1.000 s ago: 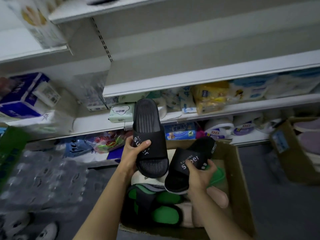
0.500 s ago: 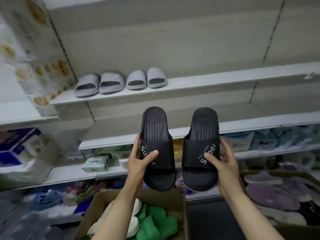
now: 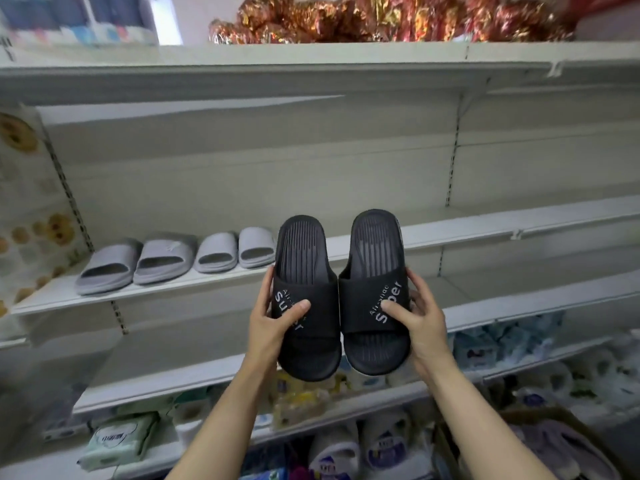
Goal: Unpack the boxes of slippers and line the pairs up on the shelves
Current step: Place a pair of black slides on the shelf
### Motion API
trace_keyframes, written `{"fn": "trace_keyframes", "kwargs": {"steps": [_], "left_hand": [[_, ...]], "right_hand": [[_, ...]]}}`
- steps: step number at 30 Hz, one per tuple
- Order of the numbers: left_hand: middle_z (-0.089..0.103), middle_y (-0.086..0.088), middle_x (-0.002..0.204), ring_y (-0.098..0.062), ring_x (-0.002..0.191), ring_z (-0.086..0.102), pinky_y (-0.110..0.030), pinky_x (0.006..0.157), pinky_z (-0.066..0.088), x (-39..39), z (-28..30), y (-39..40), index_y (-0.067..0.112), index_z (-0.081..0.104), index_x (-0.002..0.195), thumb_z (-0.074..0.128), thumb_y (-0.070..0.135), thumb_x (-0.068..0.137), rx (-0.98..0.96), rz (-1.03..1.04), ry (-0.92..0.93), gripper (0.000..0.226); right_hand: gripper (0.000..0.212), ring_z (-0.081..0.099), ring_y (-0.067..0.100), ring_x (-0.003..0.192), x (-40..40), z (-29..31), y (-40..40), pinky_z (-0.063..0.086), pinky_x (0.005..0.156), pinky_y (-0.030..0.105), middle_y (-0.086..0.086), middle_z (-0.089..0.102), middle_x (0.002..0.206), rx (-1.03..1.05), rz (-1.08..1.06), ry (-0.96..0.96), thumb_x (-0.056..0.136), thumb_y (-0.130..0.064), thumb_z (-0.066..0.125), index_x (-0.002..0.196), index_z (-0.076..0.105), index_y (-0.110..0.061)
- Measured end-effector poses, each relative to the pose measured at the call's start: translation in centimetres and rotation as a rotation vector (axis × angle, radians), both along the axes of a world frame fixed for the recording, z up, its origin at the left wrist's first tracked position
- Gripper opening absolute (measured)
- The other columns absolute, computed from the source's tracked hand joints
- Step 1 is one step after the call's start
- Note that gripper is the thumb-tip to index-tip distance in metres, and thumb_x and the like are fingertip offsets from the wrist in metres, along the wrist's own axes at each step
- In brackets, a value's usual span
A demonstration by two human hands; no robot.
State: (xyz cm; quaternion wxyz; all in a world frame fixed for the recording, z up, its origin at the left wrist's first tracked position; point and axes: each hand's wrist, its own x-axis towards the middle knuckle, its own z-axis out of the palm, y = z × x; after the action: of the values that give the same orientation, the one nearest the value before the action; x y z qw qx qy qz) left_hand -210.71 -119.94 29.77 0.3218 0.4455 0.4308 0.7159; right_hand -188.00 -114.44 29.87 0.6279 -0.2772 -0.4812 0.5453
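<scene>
We hold one black slipper in each hand: the left hand point(image 3: 273, 327) grips the left slipper point(image 3: 306, 299), the right hand point(image 3: 420, 323) grips the right slipper point(image 3: 375, 292), thumbs pressed on the straps, fingers curled behind. The pair touches side by side in the air, in front of the shelf point(image 3: 485, 230), just right of the grey slippers point(image 3: 173, 259). The risk, we think: set down too near, the pair may push the grey row, or a heel may hang over the edge and tip off
</scene>
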Motion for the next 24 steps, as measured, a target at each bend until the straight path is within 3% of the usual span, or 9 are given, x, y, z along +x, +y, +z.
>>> {"fn": "trace_keyframes", "kwargs": {"steps": [2, 7, 11, 14, 19, 22, 24], "left_hand": [[0.063, 0.011, 0.135, -0.013, 0.122, 0.062, -0.032, 0.098, 0.053, 0.3, 1.2, 1.4, 0.04, 0.047, 0.144, 0.089, 0.021, 0.061, 0.027, -0.014, -0.006, 0.095], [0.063, 0.009, 0.136, -0.014, 0.121, 0.063, -0.03, 0.095, 0.055, 0.4, 3.9, 5.4, 0.039, 0.045, 0.146, 0.089, 0.013, 0.068, 0.062, 0.0, 0.009, 0.094], [0.066, 0.012, 0.131, -0.009, 0.117, 0.064, -0.027, 0.093, 0.056, 1.1, 5.5, 9.1, 0.038, 0.046, 0.146, 0.083, 0.016, 0.068, 0.084, 0.078, 0.018, 0.089], [0.066, 0.019, 0.127, -0.003, 0.111, 0.066, -0.017, 0.082, 0.055, 1.1, 6.1, 12.1, 0.035, 0.045, 0.146, 0.081, 0.011, 0.072, 0.088, 0.15, 0.008, 0.086], [0.067, 0.016, 0.125, -0.005, 0.111, 0.067, -0.018, 0.082, 0.056, 0.2, 5.6, 16.5, 0.034, 0.044, 0.147, 0.079, 0.007, 0.079, 0.03, 0.234, 0.003, 0.081], [0.068, 0.015, 0.122, -0.006, 0.109, 0.068, -0.019, 0.082, 0.056, -0.3, 5.7, 18.2, 0.037, 0.046, 0.141, 0.08, 0.012, 0.081, -0.023, 0.253, 0.023, 0.074], [0.072, 0.017, 0.111, -0.006, 0.103, 0.07, -0.019, 0.079, 0.056, -0.5, 5.9, 19.3, 0.038, 0.053, 0.127, 0.077, 0.011, 0.084, -0.055, 0.248, 0.039, 0.056]], "right_hand": [[0.083, 0.062, 0.029, 0.115, 0.1, 1.4, 1.4, 0.051, 0.099, 0.041, 0.013, 0.064, 0.126, 0.025, 0.008, 0.004, 0.064, -0.003, 0.081, 0.138, 0.052, -0.023], [0.077, 0.061, 0.031, 0.116, 0.4, 4.0, 6.4, 0.049, 0.101, 0.046, 0.012, 0.064, 0.125, 0.073, 0.037, 0.004, 0.072, 0.006, 0.078, 0.138, 0.052, -0.024], [0.079, 0.065, 0.027, 0.11, 0.4, 5.5, 11.1, 0.053, 0.096, 0.041, 0.009, 0.067, 0.12, 0.081, 0.061, -0.017, 0.063, -0.011, 0.081, 0.136, 0.055, -0.027], [0.08, 0.066, 0.025, 0.109, -0.4, 6.2, 15.2, 0.053, 0.096, 0.04, 0.008, 0.068, 0.118, 0.069, 0.105, -0.016, 0.061, -0.014, 0.081, 0.136, 0.055, -0.024], [0.079, 0.068, 0.024, 0.106, -1.8, 6.2, 21.4, 0.055, 0.092, 0.04, 0.005, 0.071, 0.115, 0.017, 0.215, -0.043, 0.063, -0.011, 0.083, 0.136, 0.055, -0.024], [0.08, 0.068, 0.027, 0.105, -2.8, 5.7, 24.1, 0.055, 0.092, 0.044, 0.006, 0.071, 0.114, -0.041, 0.251, -0.061, 0.06, -0.019, 0.085, 0.134, 0.056, -0.025], [0.075, 0.068, 0.027, 0.104, -3.4, 5.5, 25.5, 0.054, 0.091, 0.044, 0.004, 0.072, 0.113, -0.07, 0.264, -0.069, 0.06, -0.022, 0.084, 0.131, 0.059, -0.025]]}}
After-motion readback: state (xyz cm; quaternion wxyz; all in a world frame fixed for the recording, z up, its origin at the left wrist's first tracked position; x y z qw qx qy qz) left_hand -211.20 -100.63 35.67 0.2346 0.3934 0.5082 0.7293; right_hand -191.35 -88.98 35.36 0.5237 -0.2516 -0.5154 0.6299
